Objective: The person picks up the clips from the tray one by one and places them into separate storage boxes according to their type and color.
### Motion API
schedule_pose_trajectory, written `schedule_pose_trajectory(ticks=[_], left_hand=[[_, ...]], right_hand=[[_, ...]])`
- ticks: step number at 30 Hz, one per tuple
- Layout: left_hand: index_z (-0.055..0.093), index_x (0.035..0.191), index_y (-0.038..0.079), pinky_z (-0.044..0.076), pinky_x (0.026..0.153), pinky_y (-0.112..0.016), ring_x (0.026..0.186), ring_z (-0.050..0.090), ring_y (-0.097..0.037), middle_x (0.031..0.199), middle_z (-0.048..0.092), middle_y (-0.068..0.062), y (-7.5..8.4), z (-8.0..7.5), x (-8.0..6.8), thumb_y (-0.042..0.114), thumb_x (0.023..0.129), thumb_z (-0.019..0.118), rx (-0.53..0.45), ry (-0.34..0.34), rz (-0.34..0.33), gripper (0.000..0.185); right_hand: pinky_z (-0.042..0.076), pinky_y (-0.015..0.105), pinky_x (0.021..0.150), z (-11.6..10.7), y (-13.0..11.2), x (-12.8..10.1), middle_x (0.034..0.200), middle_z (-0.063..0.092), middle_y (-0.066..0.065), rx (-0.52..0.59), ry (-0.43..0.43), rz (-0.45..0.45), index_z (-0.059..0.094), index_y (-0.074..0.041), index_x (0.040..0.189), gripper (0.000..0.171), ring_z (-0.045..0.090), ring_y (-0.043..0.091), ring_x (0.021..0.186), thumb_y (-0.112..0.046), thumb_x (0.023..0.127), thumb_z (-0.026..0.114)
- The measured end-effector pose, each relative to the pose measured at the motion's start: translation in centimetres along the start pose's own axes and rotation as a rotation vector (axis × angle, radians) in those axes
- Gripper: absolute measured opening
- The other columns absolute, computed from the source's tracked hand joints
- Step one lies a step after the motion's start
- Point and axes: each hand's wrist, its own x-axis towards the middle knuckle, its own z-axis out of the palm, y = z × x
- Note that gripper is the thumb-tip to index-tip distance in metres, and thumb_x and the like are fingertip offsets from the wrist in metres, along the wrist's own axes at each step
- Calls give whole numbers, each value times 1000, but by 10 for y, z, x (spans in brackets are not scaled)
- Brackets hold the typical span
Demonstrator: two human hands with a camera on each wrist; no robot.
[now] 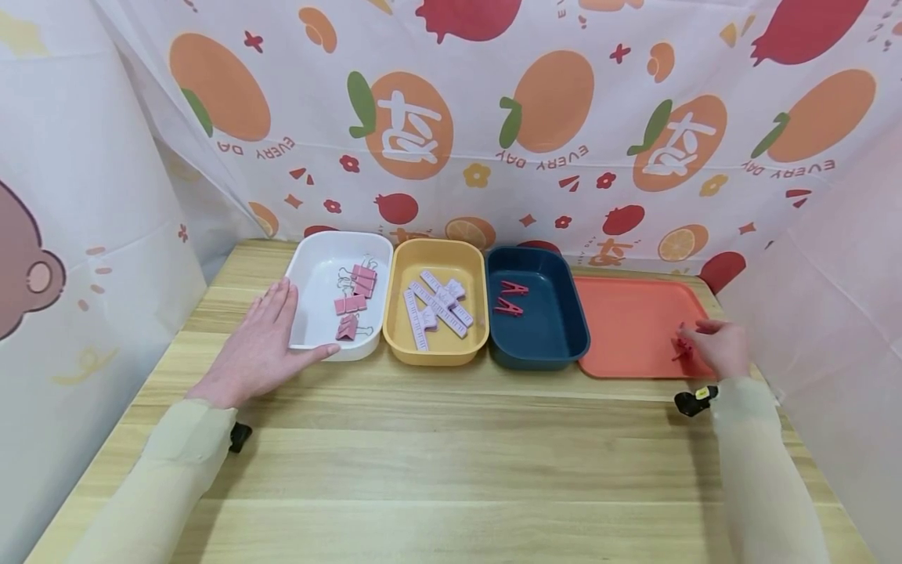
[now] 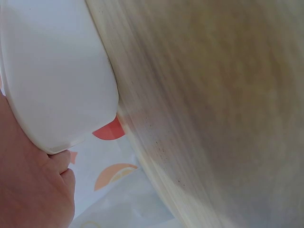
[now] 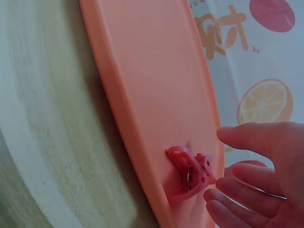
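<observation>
My left hand [image 1: 257, 345] rests against the left side of a white bin [image 1: 301, 313], its thumb stretched along the front rim. In that bin lie pink binder clips [image 1: 350, 304]. At the far right my right hand [image 1: 720, 348] hovers over the right end of an orange tray [image 1: 627, 325]. Red plastic clothespins [image 3: 187, 173] sit on the tray just beside its fingertips; how many overlap there I cannot tell. In the right wrist view thumb and fingers are spread apart, pinching nothing. Two more red clothespins [image 1: 510, 298] lie in a dark blue bin [image 1: 557, 329].
Between the white and blue bins stands a yellow bin [image 1: 405, 352] with several lilac ruler-patterned clips [image 1: 440, 305]. All containers form a row at the back of the wooden table [image 1: 451, 462]. A printed cloth [image 1: 479, 180] hangs right behind them, with more cloth at both sides.
</observation>
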Motion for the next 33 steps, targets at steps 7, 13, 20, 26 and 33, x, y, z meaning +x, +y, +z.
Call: schedule_pose_trajectory(ticks=[7,13,20,26,33], left_hand=[[2,158,-9,0,123,-54,153,-2,-42,166,-5,-26,-1,1,0,75,89,55,5,2,2,121],[3,158,-9,0,123,-55,153,-1,-42,166,-4,-26,-2,1,0,75,89,55,5,5,2,121],[3,158,-10,0,123,-54,152,0,-42,166,-3,-27,-1,2,-1,75,89,55,9,6,6,121],[3,158,-10,1,123,-55,153,0,-42,166,-3,-27,-1,3,-2,75,89,55,8,8,3,121],[3,158,-10,1,123,-54,153,0,-42,166,-3,-27,-2,3,-1,75,89,55,11,13,10,121]], right_hand=[[42,54,108,0,1,0,144,46,34,-14,-20,26,49,12,142,67,40,48,131,-38,100,64],[46,54,105,-1,2,8,142,47,34,-33,-47,55,50,12,141,69,43,47,126,-39,97,68],[54,47,96,-5,0,17,138,50,33,-11,-90,110,47,11,143,70,49,44,118,-36,97,70],[60,39,83,-5,-4,22,128,58,30,12,-98,149,49,10,142,65,59,36,105,-31,97,71],[63,37,70,-4,-3,27,106,67,20,106,-100,207,52,6,141,56,67,28,81,-22,97,72]])
